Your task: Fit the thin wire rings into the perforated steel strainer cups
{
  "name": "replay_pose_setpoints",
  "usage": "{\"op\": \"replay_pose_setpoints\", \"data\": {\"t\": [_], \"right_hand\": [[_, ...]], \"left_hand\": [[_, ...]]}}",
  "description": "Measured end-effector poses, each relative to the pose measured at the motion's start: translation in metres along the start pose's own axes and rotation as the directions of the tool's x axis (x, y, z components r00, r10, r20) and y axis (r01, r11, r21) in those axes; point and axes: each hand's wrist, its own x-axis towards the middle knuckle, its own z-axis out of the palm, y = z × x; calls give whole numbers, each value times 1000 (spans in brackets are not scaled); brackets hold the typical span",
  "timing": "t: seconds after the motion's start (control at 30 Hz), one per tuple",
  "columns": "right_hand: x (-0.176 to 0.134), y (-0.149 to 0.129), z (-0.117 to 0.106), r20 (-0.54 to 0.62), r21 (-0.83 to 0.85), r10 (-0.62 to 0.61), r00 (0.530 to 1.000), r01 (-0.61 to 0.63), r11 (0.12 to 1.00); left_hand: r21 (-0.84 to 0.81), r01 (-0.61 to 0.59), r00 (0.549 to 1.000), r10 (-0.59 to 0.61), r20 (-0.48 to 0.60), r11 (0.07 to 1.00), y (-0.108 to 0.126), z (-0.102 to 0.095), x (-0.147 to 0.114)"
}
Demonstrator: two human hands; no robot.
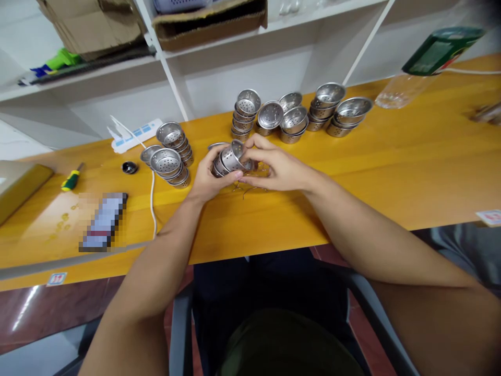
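Tilted on its side over the table, a short stack of perforated metal strainer baskets lies in my left hand, whose fingers and thumb wrap round it. My right hand is closed at the open mouth of the end basket, thumb and fingers gripping about its rim; the fingertips are partly hidden. Thin bent wires show on the table under my right hand. Another basket rim peeks out behind my left hand.
Stacked strainer baskets stand at left and along the back. Leftward are a power strip, white cable, small dark round piece, screwdriver and phone. A plastic bottle stands back right, below shelves.
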Motion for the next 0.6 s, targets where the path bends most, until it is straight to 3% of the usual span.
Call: {"op": "replay_pose_setpoints", "data": {"t": [0.2,0.3,0.47,0.6], "right_hand": [[1,1,-7,66,216,-36,997,21,976],[1,3,-9,140,359,17,990,-67,931],[4,10,-14,-20,287,31,999,-24,958],[6,16,-8,-69,337,49,996,-23,941]], "left_hand": [[14,61,997,-62,40,998,6,1,2],[15,48,997,-48,58,999,5,-3,2],[35,-34,997,31,72,999,-9,-3,2],[23,-87,992,85,96,996,-19,3,4]]}}
